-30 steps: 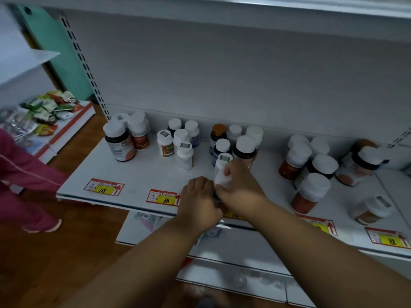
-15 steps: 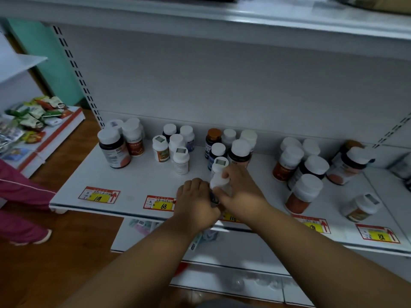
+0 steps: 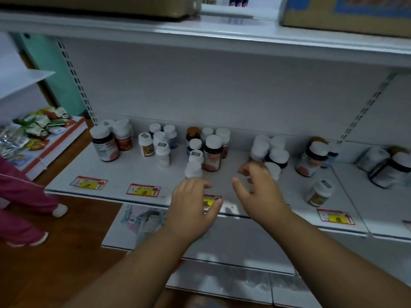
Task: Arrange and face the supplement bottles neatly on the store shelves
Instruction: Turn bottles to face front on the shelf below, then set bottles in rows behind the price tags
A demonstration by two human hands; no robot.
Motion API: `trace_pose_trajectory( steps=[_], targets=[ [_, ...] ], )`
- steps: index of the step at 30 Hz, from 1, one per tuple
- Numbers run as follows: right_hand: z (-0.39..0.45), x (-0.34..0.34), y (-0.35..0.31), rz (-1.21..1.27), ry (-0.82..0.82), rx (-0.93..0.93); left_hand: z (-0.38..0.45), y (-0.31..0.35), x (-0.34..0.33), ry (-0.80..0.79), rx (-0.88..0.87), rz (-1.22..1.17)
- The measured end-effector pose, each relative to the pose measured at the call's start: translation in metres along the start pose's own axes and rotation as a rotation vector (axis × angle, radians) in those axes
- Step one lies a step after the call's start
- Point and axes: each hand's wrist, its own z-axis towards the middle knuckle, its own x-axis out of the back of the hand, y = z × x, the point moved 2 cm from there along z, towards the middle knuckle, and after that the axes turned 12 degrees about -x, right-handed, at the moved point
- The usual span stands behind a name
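Several supplement bottles with white caps stand in loose groups on the white shelf (image 3: 124,174). A small white bottle (image 3: 194,169) stands at the front of the middle group, just beyond my left hand (image 3: 191,205), which hovers over the shelf's front edge with relaxed fingers and holds nothing. My right hand (image 3: 258,187) is spread and empty, to the right of that bottle. Behind its fingers stands a white-capped bottle (image 3: 274,170), partly hidden. A dark bottle with an orange label (image 3: 212,153) stands beside the small one. One bottle (image 3: 318,193) leans alone near the front right.
Yellow and red price tags (image 3: 143,190) line the shelf edge. A cardboard box (image 3: 347,12) sits on the shelf above. Snack packets (image 3: 37,125) lie on a low stand at left. A person in pink trousers (image 3: 20,196) stands on the wooden floor at left.
Both hands have let go of the small white bottle, which now stands on the shelf. My right hand has moved right and opened; my left has drawn back toward the shelf edge.
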Motion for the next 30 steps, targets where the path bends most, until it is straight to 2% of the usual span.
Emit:
trace_pose_trajectory(
  steps=[4,10,14,23,30],
  targets=[
    [-0.044,0.075,0.044,0.001,0.081,-0.018,0.004,0.083,-0.038,-0.024,-0.090,-0.035],
    [-0.122,0.206,0.134,-0.075,0.223,-0.163,0.007,0.235,-0.104,-0.079,-0.222,-0.169],
    [-0.157,0.262,0.182,-0.073,0.248,-0.254,0.014,0.312,-0.139,-0.156,-0.327,-0.246],
    [-0.135,0.334,0.270,-0.081,0.395,-0.409,0.078,0.383,-0.228,-0.270,-0.423,-0.351],
    [-0.098,0.381,0.331,-0.102,0.449,-0.464,0.148,0.427,-0.288,-0.298,-0.459,-0.412]
  ],
)
